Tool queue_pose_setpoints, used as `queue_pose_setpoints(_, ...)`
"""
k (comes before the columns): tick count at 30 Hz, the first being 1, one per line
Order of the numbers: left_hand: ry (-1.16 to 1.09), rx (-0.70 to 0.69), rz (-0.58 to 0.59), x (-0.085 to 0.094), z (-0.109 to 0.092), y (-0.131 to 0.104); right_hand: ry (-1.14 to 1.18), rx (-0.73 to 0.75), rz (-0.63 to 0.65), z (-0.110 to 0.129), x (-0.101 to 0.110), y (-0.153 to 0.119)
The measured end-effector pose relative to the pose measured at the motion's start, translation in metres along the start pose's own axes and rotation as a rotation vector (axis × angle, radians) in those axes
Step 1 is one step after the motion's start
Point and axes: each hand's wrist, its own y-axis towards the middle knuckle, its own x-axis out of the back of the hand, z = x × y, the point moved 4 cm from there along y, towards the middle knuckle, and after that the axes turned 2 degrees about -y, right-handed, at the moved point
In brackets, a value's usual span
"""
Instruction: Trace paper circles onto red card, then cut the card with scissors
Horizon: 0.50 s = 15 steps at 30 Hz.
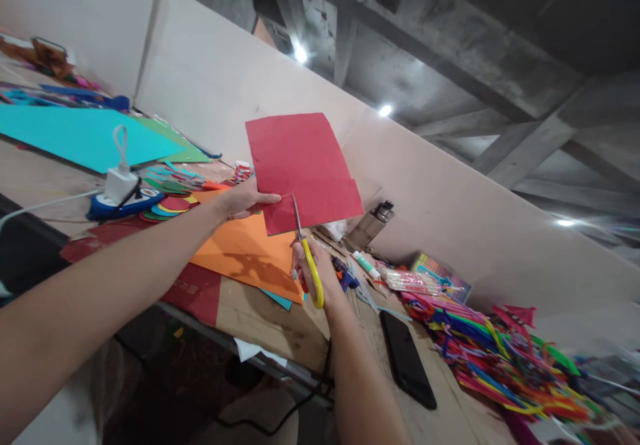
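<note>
A red sheet of card or foam is held up over the table, its left edge pinched by my left hand with the thumb lying on the front. Yellow-handled scissors are in my right hand, whose fingers are wrapped round the handles, partly hidden. The blades point up and overlap the lower middle of the red sheet. An orange sheet lies on the table below both hands, with a corner of blue sheet showing under it.
A black phone lies at right, near a heap of colourful pipe cleaners. A glue stick, a blue glue gun and a bottle are behind my right hand. At left are a white plug and a turquoise sheet.
</note>
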Motion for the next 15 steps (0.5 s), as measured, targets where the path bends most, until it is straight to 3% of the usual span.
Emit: queue_pose_setpoints(15,-0.047,0.007,-0.007,0.0006,-0.0003,0.0011,0.164,-0.117,-0.015,0.0001,-0.0035,-0.0032)
